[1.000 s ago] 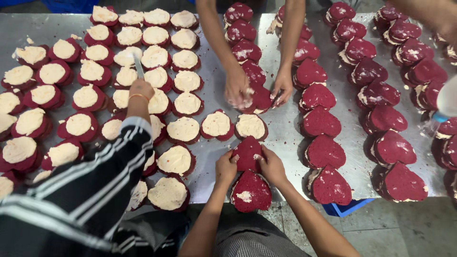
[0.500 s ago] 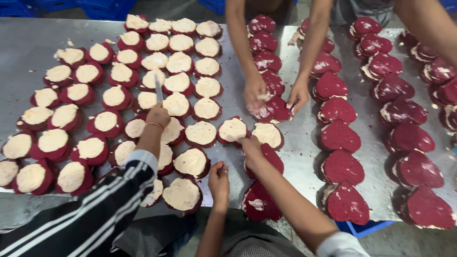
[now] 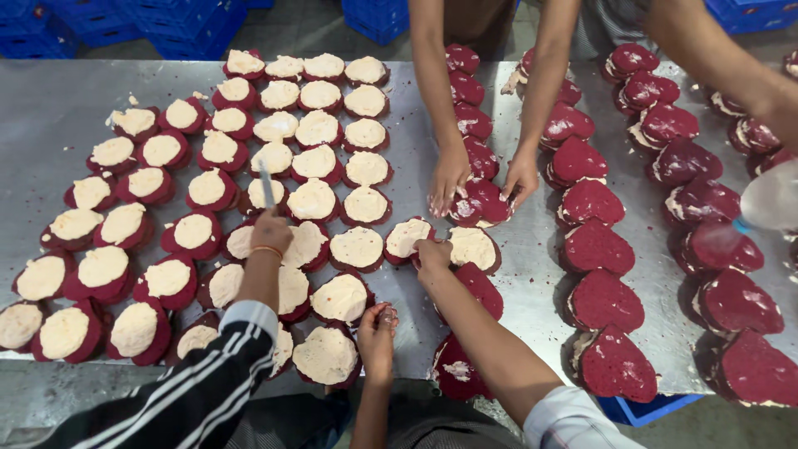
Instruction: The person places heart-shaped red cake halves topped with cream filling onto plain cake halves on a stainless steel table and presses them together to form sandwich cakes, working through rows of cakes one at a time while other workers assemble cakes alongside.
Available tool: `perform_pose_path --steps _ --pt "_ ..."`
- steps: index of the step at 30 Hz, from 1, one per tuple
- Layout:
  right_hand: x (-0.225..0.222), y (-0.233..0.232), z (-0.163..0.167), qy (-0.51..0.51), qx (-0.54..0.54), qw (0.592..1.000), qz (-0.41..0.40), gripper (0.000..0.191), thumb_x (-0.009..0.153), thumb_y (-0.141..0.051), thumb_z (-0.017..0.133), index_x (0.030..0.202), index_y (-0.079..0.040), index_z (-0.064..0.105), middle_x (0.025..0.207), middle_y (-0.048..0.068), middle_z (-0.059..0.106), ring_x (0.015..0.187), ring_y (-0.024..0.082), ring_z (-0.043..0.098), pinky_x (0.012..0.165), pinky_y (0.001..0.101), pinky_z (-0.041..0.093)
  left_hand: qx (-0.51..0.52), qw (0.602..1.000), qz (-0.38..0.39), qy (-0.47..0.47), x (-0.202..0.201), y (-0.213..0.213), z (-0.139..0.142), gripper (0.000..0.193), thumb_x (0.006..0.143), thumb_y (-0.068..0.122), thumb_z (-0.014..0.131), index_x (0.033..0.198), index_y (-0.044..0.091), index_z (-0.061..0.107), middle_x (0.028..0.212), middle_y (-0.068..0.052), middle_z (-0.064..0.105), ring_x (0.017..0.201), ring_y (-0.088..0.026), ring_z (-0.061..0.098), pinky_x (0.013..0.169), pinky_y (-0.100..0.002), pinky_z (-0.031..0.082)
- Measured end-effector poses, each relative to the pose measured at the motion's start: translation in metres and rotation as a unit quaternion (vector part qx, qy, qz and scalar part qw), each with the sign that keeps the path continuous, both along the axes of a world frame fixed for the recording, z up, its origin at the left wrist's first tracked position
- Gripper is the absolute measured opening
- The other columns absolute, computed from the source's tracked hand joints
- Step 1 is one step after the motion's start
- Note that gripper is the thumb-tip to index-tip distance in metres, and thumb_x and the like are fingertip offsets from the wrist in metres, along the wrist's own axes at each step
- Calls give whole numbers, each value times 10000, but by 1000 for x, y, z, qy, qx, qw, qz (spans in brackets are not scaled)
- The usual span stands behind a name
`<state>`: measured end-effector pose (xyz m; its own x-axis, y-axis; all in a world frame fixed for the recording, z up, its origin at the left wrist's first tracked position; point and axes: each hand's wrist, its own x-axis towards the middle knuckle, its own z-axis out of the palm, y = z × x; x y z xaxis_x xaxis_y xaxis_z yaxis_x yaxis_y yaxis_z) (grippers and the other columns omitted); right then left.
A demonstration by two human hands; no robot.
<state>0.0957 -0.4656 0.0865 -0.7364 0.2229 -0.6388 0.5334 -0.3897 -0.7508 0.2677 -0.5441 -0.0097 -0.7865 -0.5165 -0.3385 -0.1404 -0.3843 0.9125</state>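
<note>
My right hand (image 3: 432, 252) reaches forward and grips the near edge of a heart-shaped red cake topped with cream (image 3: 405, 235). My left hand (image 3: 376, 328) hovers with its fingers curled together, just right of another cream-topped cake (image 3: 326, 356) at the table's near edge. Two plain red heart cakes (image 3: 484, 287) (image 3: 453, 372) lie under my right forearm. Across the table, another person's two hands (image 3: 449, 179) (image 3: 522, 175) press on a red heart cake (image 3: 484, 206).
The steel table (image 3: 50, 108) holds several rows of cream-topped cakes (image 3: 316, 162) on the left and plain red hearts (image 3: 594, 249) on the right. A co-worker's striped sleeve (image 3: 208, 382) and hand (image 3: 270, 233) spread cream with a spatula. Blue crates (image 3: 191, 25) stand behind.
Both my hands left the red heart cake at the near edge. My right hand moved forward to the cream-topped cake; my left hand drew back, its fingers curled.
</note>
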Motion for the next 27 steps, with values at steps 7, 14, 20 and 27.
perform_pose_path --steps 7,14,20,27 --pt "-17 13 -14 -11 -205 975 88 203 768 31 683 953 -9 609 833 129 671 665 243 651 544 364 557 61 998 -25 5 0 10 -10 221 990 179 643 1143 20 650 938 -42 706 798 -103 639 694 -238 496" --pt "-5 63 -8 -1 -305 935 179 151 845 1 683 976 25 613 865 144 662 712 251 679 648 377 607 -604 771 -196 -48 -76 -147 78 179 912 115 569 909 24 724 974 -162 716 930 -274 672 862 -361 544" --pt "3 134 16 127 -79 960 238 399 811 51 640 1171 -113 588 965 83 724 785 219 737 627 336 580 -771 602 -134 -162 -77 -238 74 292 917 109 547 1118 1 729 1055 -249 725 993 -371 687 927 -410 524" --pt "-30 189 -37 180 29 956 230 423 847 56 651 1260 -28 616 1040 60 724 865 211 742 740 338 635 -864 51 -443 -233 -75 -242 94 282 1013 134 525 930 134 795 978 -33 777 973 -201 698 1157 -360 402"
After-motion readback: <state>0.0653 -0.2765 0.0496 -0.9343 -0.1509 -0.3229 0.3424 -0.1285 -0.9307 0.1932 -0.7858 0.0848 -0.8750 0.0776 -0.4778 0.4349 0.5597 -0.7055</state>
